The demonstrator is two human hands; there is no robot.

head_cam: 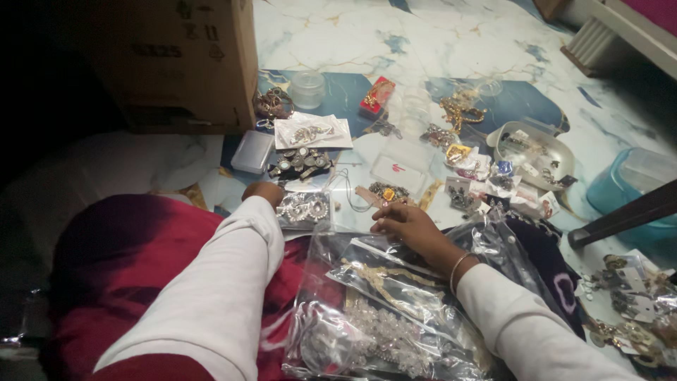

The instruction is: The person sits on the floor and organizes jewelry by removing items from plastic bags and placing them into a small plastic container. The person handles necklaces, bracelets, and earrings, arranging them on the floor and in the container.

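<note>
Cardboard makes up the largest thing in view — one brown box at the far left on the marbled floor. Next in size, a stack of clear plastic bags of beaded and gold-toned jewellery is seen on the near lap, at least two bags being countable. One pale oval tray of small packets sits at the right, and one teal tub beyond it. Smaller again, one clear packet of silver round earrings lies just beside the left hand, whose grip cannot be told, the fingers being hidden behind the sleeve. The right hand is laid with fingers curled and pressed down on the top bag's far edge, nothing being pinched. Such bags are judged light, limp and slippery, their contents delicate and easily snagged — best taken by a corner or sealed edge, supported from beneath. One thin bangle is worn on the right wrist.
</note>
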